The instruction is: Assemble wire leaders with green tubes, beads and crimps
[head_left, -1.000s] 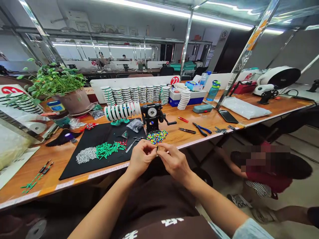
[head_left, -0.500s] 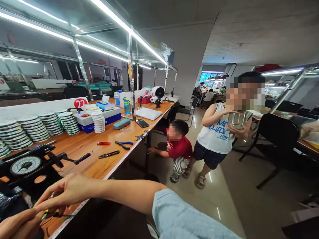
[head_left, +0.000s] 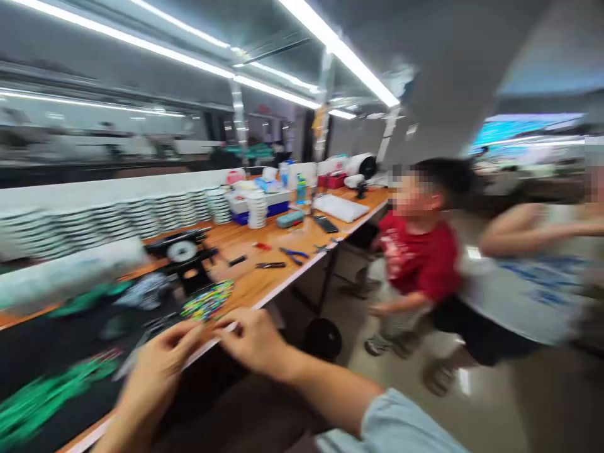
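Observation:
My left hand (head_left: 163,355) is over the table's front edge, thumb and fingers pinched together. Close beside it on the right, my right hand (head_left: 259,343) also has its fingertips closed in a pinch. Whatever is between the fingers is too small and blurred to name. Just beyond the hands lies a round, multicoloured bundle (head_left: 210,299). Behind that stands a black device with a round white dial (head_left: 182,251). A bunch of green strands (head_left: 51,399) rests on a black mat (head_left: 28,352) to the left of my left hand.
Blue-handled pliers (head_left: 295,255), dark snips (head_left: 270,265) and a phone (head_left: 325,224) lie on the wooden table. Stacked white spools (head_left: 132,217) line the back. At the right, a person in a red shirt (head_left: 419,251) and another in a white top (head_left: 528,270) are near the table.
The view has swung left, bringing the mat, green strands and bundle into sight. My hands appear further right in the picture, still close together. The person in red, crouching before, is now higher up.

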Action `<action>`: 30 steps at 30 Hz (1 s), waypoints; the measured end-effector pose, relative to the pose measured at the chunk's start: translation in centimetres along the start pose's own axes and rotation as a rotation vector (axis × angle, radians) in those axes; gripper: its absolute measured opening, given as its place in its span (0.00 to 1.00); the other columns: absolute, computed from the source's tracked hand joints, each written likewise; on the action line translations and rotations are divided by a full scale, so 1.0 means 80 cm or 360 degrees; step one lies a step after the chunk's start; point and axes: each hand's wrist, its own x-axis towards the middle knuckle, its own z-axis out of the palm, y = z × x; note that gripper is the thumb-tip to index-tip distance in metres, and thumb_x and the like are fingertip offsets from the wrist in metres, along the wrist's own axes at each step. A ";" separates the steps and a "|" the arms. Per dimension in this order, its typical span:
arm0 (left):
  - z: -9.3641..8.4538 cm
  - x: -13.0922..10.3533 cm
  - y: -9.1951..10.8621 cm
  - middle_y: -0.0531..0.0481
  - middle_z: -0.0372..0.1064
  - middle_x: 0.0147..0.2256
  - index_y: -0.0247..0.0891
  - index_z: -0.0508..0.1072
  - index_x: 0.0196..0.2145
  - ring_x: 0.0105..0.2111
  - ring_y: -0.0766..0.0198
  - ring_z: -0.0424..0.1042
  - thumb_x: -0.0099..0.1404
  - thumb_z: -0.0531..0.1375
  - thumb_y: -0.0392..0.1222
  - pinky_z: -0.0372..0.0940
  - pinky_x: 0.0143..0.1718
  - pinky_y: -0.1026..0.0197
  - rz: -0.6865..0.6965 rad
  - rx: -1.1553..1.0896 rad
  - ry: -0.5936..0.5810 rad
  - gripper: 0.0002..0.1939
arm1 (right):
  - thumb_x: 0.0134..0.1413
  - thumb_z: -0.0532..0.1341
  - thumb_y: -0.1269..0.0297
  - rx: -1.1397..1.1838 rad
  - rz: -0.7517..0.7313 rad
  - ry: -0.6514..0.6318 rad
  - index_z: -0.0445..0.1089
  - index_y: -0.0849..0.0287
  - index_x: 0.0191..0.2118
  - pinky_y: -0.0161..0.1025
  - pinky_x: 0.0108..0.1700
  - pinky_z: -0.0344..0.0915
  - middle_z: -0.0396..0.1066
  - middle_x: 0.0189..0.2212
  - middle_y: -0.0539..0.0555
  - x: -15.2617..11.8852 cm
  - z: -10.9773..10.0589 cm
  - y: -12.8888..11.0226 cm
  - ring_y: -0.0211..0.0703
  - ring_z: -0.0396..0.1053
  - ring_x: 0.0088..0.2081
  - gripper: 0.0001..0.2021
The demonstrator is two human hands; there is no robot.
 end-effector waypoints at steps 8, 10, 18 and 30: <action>-0.016 -0.045 -0.008 0.48 0.75 0.26 0.35 0.77 0.25 0.28 0.61 0.73 0.47 0.71 0.54 0.69 0.32 0.61 -0.0513 -0.0362 0.0145 0.18 | 0.59 0.62 0.57 0.0499 0.0273 -0.0339 0.75 0.60 0.37 0.36 0.28 0.74 0.79 0.31 0.55 -0.011 0.023 0.026 0.44 0.78 0.26 0.11; -0.012 -0.047 -0.010 0.50 0.74 0.25 0.35 0.76 0.24 0.27 0.63 0.71 0.45 0.72 0.53 0.67 0.31 0.62 -0.0511 -0.0440 0.0160 0.18 | 0.60 0.61 0.59 0.0416 0.0231 -0.0306 0.75 0.59 0.37 0.37 0.30 0.74 0.78 0.29 0.54 -0.018 0.020 0.022 0.44 0.78 0.27 0.09; -0.014 -0.054 -0.016 0.51 0.70 0.24 0.35 0.76 0.23 0.25 0.67 0.67 0.46 0.71 0.50 0.63 0.29 0.65 -0.0482 -0.0516 0.0168 0.15 | 0.65 0.58 0.71 -0.0132 -0.0753 -0.0112 0.74 0.56 0.44 0.40 0.41 0.74 0.77 0.36 0.56 -0.018 0.014 0.031 0.45 0.76 0.37 0.08; -0.017 -0.053 -0.008 0.50 0.71 0.30 0.39 0.79 0.24 0.29 0.61 0.70 0.54 0.67 0.47 0.65 0.31 0.63 -0.0241 -0.0089 0.0197 0.09 | 0.62 0.61 0.67 0.0294 -0.0411 -0.0210 0.74 0.55 0.34 0.39 0.38 0.72 0.68 0.37 0.54 -0.001 0.014 0.019 0.44 0.71 0.38 0.06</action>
